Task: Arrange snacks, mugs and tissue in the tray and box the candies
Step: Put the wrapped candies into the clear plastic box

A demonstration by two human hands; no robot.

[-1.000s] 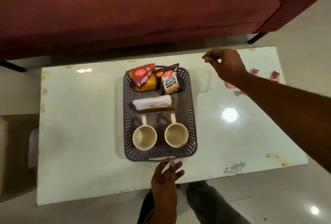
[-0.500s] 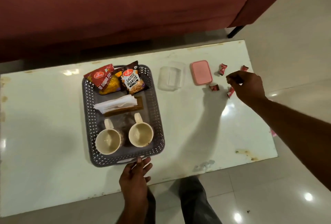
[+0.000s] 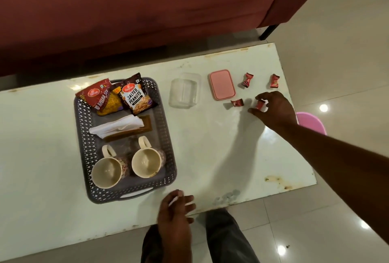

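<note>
A grey perforated tray on the white table holds two snack packets, a folded white tissue on a brown sleeve, and two cream mugs. Right of it stand a clear box and its pink lid. Three red candies lie loose: one by the lid, one near the table's right edge, one below the lid. My right hand pinches another red candy just above the tabletop. My left hand hovers with relaxed fingers near the tray's front right corner.
A dark red sofa runs along the table's far side, with a black leg at the back right. A pink round object sits on the floor past the table's right edge. My legs are at the near edge.
The view has swung right and closer. My right hand came from the box area down to the loose candies and now pinches one. My left hand drifted off the tray's front edge.
</note>
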